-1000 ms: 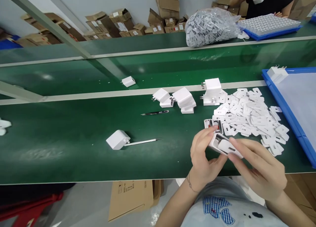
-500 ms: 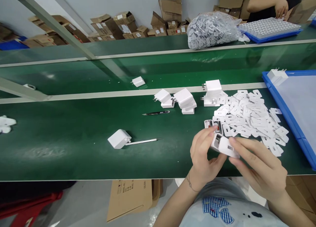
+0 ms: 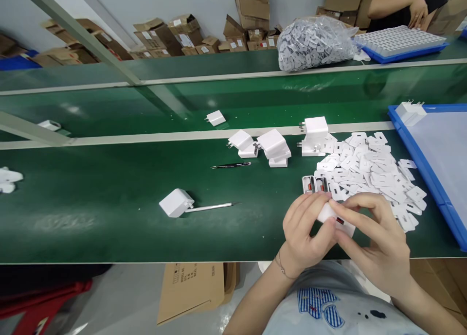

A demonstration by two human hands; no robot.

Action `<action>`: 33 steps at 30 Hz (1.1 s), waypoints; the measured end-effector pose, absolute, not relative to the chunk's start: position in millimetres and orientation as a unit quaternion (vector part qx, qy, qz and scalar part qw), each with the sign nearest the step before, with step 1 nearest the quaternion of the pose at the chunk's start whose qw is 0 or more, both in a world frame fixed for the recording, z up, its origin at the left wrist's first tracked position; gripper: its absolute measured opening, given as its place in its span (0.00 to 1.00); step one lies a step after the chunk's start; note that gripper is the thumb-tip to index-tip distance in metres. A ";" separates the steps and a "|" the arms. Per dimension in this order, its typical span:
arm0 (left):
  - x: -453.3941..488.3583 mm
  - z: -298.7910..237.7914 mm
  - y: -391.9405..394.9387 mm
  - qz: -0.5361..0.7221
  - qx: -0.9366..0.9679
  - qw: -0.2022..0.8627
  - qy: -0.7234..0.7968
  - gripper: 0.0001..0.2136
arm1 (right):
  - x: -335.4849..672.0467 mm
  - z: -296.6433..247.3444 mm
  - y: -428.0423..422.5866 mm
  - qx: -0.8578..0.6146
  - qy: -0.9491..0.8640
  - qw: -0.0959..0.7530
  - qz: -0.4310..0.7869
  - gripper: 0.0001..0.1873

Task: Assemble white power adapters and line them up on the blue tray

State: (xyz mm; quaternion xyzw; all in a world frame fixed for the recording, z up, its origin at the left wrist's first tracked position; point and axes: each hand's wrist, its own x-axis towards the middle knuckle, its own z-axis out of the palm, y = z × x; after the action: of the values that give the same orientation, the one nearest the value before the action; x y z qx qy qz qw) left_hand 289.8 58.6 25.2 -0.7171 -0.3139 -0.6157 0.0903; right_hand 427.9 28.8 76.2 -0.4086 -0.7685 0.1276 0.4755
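A long green table [image 3: 109, 218] is seen running across a workshop, with cardboard boxes [image 3: 160, 36] stacked along the far wall. At the lower right of the frame, a white charger [image 3: 333, 217] is held between the left hand [image 3: 304, 235] and the right hand [image 3: 375, 242], each grip closed around it. Just above lies a heap of small white plastic parts [image 3: 368, 172]. Tweezers [image 3: 230, 166] are seen at centre, a blue tray [image 3: 430, 169] at the right edge.

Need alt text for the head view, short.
Both hands, left hand and right hand, grip one white charger over a green conveyor belt. Beyond lie a pile of white film stickers, loose chargers, tweezers and a blue tray.
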 end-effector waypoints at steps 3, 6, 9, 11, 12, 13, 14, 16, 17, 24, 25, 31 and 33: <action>286.0 27.6 58.2 -0.630 -0.715 0.071 -0.293 0.10 | 434.5 72.1 29.1 -0.410 -0.732 0.451 0.306 0.25; 282.1 28.6 60.0 -0.645 -0.707 0.081 -0.279 0.16 | 438.8 65.0 31.4 -0.389 -0.653 0.422 0.495 0.25; 281.7 27.0 62.1 -0.649 -0.710 0.084 -0.260 0.13 | 436.1 57.5 33.5 -0.336 -0.607 0.442 0.568 0.25; 282.5 26.3 61.9 -0.637 -0.721 0.072 -0.262 0.14 | 433.7 54.1 34.5 -0.324 -0.593 0.481 0.559 0.24; 282.7 26.6 61.2 -0.626 -0.732 0.054 -0.263 0.15 | 433.7 53.2 35.1 -0.329 -0.593 0.494 0.544 0.24; 282.6 27.5 60.0 -0.615 -0.745 0.021 -0.258 0.17 | 434.7 52.9 35.7 -0.339 -0.600 0.500 0.525 0.25; 281.9 29.1 58.7 -0.607 -0.753 -0.029 -0.252 0.22 | 436.9 53.2 36.4 -0.354 -0.610 0.501 0.501 0.26; 279.1 34.0 55.8 -0.600 -0.741 -0.166 -0.253 0.31 | 443.7 55.7 37.8 -0.383 -0.644 0.488 0.448 0.28; 277.0 37.0 54.7 -0.594 -0.721 -0.237 -0.265 0.34 | 447.7 57.7 38.3 -0.393 -0.665 0.474 0.422 0.29; 270.0 48.0 61.4 -0.535 -0.647 -0.470 -0.273 0.27 | 465.0 71.2 38.7 -0.365 -0.771 0.432 0.294 0.30; 271.2 47.0 63.0 -0.553 -0.641 -0.467 -0.257 0.29 | 465.3 71.2 38.9 -0.350 -0.777 0.438 0.287 0.29; 281.3 46.9 64.3 -0.616 -0.607 -0.438 -0.243 0.31 | 455.6 65.1 41.2 -0.306 -0.774 0.501 0.238 0.20; 284.3 50.4 62.2 -0.621 -0.601 -0.437 -0.249 0.31 | 449.1 65.7 42.1 -0.297 -0.770 0.529 0.198 0.19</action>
State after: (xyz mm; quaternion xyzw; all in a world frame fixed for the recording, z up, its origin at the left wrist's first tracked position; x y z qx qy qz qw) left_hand 284.3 62.2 50.4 -0.6011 -0.2488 -0.6209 -0.4373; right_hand 449.1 42.1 65.7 -0.2972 -0.7700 0.1980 0.5288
